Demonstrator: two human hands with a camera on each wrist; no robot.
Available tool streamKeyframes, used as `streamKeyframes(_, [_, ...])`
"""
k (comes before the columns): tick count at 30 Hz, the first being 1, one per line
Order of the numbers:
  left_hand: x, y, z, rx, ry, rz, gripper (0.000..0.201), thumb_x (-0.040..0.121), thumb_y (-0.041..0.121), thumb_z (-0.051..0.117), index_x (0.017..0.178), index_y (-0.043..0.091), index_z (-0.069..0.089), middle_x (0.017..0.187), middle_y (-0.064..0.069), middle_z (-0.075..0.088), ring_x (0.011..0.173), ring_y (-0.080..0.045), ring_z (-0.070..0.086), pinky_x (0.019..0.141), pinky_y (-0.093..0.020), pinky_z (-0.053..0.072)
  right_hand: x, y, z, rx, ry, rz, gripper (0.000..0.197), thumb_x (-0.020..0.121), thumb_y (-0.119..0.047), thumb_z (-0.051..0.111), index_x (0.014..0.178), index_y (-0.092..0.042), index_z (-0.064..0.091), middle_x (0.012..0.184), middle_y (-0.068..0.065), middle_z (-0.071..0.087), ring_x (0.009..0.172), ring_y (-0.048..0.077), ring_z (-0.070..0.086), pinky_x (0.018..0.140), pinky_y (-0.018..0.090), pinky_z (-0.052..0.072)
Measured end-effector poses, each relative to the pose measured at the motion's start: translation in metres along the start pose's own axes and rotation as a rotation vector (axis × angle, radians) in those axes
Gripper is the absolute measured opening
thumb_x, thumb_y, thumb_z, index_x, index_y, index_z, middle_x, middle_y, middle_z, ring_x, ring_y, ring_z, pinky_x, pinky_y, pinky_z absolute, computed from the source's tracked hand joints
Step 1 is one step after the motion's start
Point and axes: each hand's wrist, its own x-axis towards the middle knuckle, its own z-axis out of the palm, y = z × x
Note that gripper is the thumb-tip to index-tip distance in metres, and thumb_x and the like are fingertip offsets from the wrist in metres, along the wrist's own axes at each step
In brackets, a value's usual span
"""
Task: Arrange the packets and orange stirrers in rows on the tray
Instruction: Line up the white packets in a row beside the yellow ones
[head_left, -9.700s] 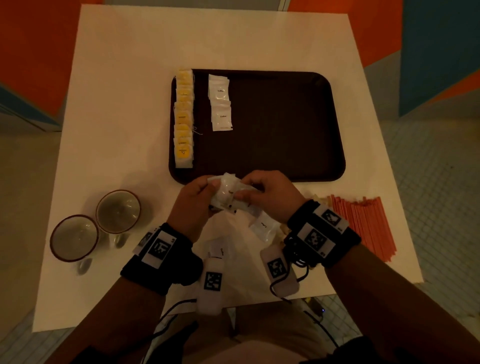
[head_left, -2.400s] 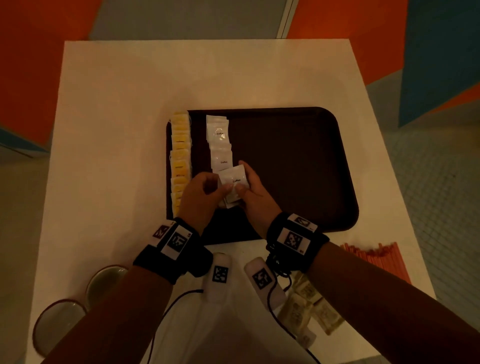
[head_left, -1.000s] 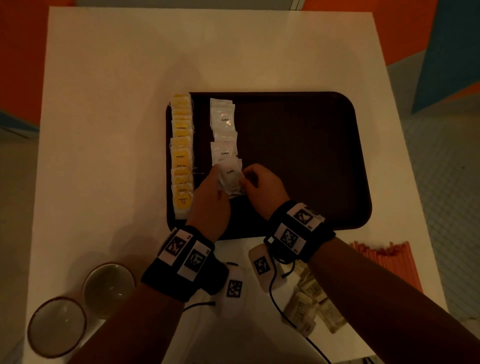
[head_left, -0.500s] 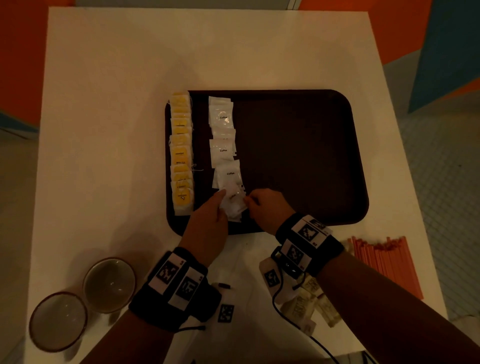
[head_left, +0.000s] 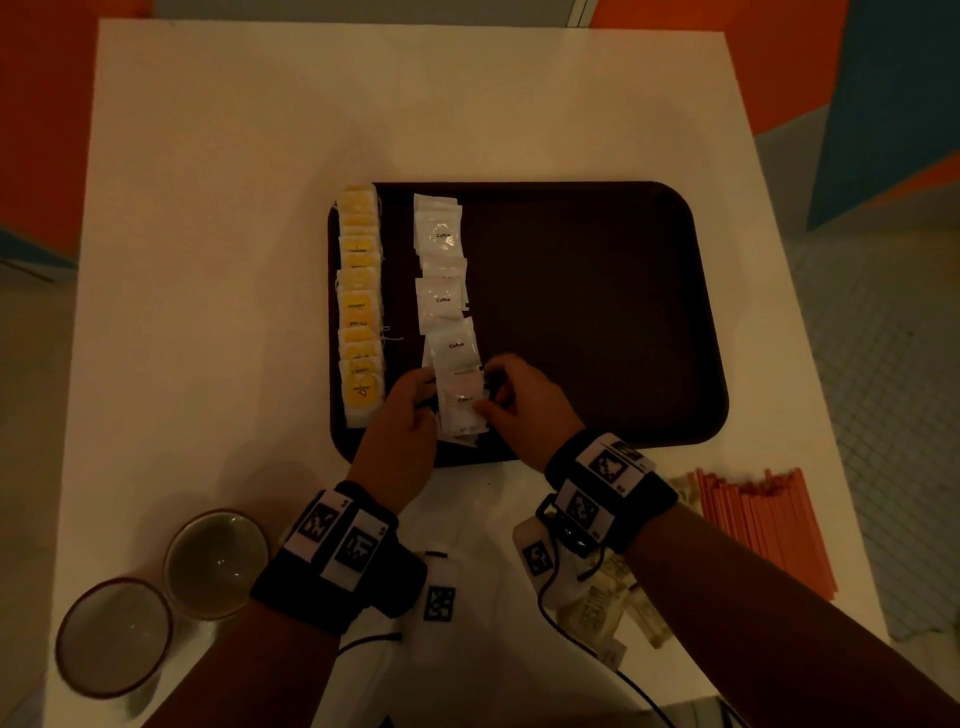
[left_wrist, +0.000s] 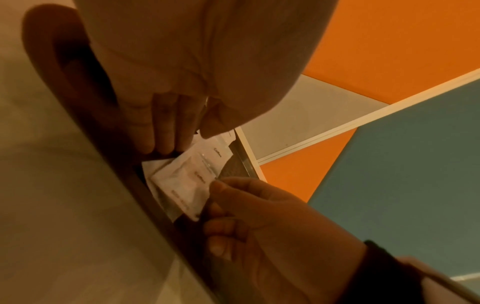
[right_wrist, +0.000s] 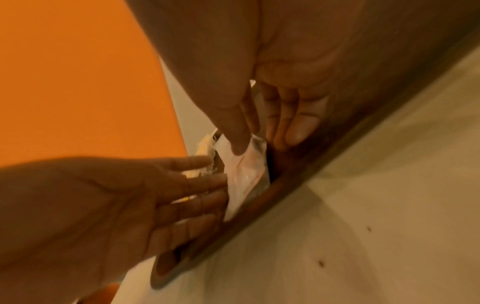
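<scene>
A dark brown tray (head_left: 597, 312) holds a row of yellow packets (head_left: 359, 306) along its left edge and a row of overlapping white coffee packets (head_left: 442, 270) beside it. The nearest white coffee packet (head_left: 461, 408) lies flat at the near end of that row. My left hand (head_left: 423, 387) touches its left edge with straight fingers (left_wrist: 168, 133). My right hand (head_left: 488, 395) pinches its right edge, thumb (right_wrist: 239, 133) on top and fingers curled. The orange stirrers (head_left: 763, 530) lie in a bundle on the table, right of the tray's near corner.
Several beige packets (head_left: 602, 608) lie on the white table (head_left: 208, 260) under my right wrist. Two cups (head_left: 215, 564) (head_left: 114, 636) stand at the near left. The right two thirds of the tray is bare.
The white row has grown toward me by about two packets. Both hands have slid down the tray to the row's near end and now rest on the last packet.
</scene>
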Motion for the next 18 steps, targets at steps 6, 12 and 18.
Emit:
streamKeyframes(6, [-0.005, -0.002, 0.001, 0.008, 0.019, -0.025, 0.044, 0.091, -0.007, 0.036, 0.132, 0.010, 0.039, 0.117, -0.003, 0.048, 0.108, -0.010, 0.045, 0.083, -0.016, 0.040, -0.005, 0.004, 0.012, -0.070, 0.011, -0.008, 0.020, 0.086, -0.018, 0.059, 0.104, -0.015, 0.052, 0.106, 0.005, 0.051, 0.088, 0.014, 0.051, 0.078, 0.025, 0.045])
streamKeyframes(12, [-0.008, -0.006, 0.003, -0.093, 0.070, -0.076, 0.043, 0.091, -0.008, 0.035, 0.130, 0.010, 0.040, 0.113, -0.003, 0.052, 0.087, -0.001, 0.052, 0.064, -0.004, 0.046, -0.009, 0.003, 0.014, 0.154, 0.003, 0.044, 0.031, 0.080, -0.010, 0.066, 0.104, -0.020, 0.051, 0.095, -0.006, 0.055, 0.087, 0.007, 0.054, 0.066, 0.010, 0.040])
streamKeyframes(18, [-0.004, -0.007, 0.002, -0.112, 0.135, -0.157, 0.040, 0.091, 0.002, 0.046, 0.129, 0.014, 0.041, 0.105, -0.002, 0.054, 0.086, -0.007, 0.054, 0.064, -0.013, 0.042, -0.010, 0.003, 0.013, 0.185, 0.004, 0.049, 0.025, 0.076, -0.011, 0.069, 0.094, -0.022, 0.054, 0.109, -0.001, 0.055, 0.098, 0.013, 0.055, 0.082, 0.023, 0.049])
